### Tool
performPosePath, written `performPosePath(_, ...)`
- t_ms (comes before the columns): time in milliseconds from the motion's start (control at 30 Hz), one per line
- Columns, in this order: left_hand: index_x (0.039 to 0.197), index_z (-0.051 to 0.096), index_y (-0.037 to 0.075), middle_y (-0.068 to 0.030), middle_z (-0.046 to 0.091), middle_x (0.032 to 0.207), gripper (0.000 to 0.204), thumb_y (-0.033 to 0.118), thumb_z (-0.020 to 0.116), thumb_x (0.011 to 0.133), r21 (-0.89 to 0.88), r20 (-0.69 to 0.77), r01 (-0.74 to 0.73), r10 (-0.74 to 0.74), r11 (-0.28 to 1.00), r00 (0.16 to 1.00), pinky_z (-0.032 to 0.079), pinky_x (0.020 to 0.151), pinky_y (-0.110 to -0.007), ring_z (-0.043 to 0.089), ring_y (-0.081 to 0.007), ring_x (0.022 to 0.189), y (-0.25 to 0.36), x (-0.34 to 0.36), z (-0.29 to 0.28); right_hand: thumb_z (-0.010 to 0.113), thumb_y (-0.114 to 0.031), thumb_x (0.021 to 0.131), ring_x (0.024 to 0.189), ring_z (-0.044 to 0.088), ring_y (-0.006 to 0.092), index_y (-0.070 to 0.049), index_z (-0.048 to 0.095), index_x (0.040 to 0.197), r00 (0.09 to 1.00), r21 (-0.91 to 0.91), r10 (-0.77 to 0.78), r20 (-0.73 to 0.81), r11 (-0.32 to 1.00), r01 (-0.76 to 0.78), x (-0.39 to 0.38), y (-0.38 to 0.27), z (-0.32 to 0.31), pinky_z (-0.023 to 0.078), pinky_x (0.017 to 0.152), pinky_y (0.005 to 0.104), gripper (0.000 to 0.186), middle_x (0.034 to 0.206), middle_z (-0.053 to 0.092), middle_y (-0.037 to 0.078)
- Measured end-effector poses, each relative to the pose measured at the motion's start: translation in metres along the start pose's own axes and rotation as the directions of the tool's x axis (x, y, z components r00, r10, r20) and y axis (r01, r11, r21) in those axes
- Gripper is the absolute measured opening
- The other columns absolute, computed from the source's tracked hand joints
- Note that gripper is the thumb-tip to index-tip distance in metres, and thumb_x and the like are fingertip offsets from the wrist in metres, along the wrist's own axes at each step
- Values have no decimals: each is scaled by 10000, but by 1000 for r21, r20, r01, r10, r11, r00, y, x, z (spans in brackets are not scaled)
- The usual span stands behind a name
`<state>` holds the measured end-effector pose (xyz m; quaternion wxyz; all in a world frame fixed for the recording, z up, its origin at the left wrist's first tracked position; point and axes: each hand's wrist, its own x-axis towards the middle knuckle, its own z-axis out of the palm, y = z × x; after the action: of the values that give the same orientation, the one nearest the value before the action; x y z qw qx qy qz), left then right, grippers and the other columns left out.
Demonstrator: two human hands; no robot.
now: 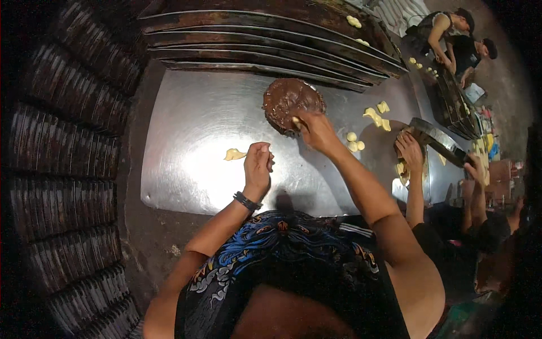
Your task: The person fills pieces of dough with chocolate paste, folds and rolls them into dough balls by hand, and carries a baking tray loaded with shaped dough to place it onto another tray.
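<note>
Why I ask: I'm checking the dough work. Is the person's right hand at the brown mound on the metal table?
Yes, the right hand reaches the edge of the brown mound on the metal table.

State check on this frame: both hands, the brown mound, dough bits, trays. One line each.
left hand: closed, pinching a pale dough piece just over the metal table
right hand: fingers at the edge of the brown mound, grip unclear
brown mound: one glossy heap on the table
loose dough bits: scattered on the table, untouched
trays: stacked at the far edge
</note>
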<state>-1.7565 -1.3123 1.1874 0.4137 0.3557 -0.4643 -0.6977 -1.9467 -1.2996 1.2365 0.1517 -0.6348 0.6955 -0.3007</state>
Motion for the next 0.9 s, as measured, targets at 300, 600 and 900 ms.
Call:
performPosePath(300, 965, 512, 47, -8, 512, 713, 147, 172, 504, 889, -205, -96, 110, -132, 973, 987, 371, 488, -169, 436, -44, 561, 17, -17, -6, 542, -78, 822, 784, 578, 131, -74, 556, 1028, 902, 507, 188, 389, 774, -380, 4, 35, -13, 469, 644, 269, 206, 938, 601, 38)
performPosePath(600, 1165, 470, -38, -101, 553, 966, 558, 436, 287, 934, -78, 278, 372, -339, 925, 899, 446, 742, -268, 542, -145, 751, 4, -12, 76, 514, 8, 795, 863, 583, 218, -68, 442, 1169, 881, 749, -85, 466, -492, -443, -97, 51, -22, 486, 688, 268, 389, 1046, 554, 140)
performPosePath(900, 1059, 544, -57, -103, 602, 912, 227, 37, 473, 865, 0, 209, 279, -273, 960, 939, 474, 680, -241, 551, -120, 749, -44, -42, 118, 458, 25, 833, 865, 592, 189, 24, 408, 1187, 818, 746, 84, 569, -472, -471, -153, 108, -29, 469, 671, 225, 357, 1070, 538, 166)
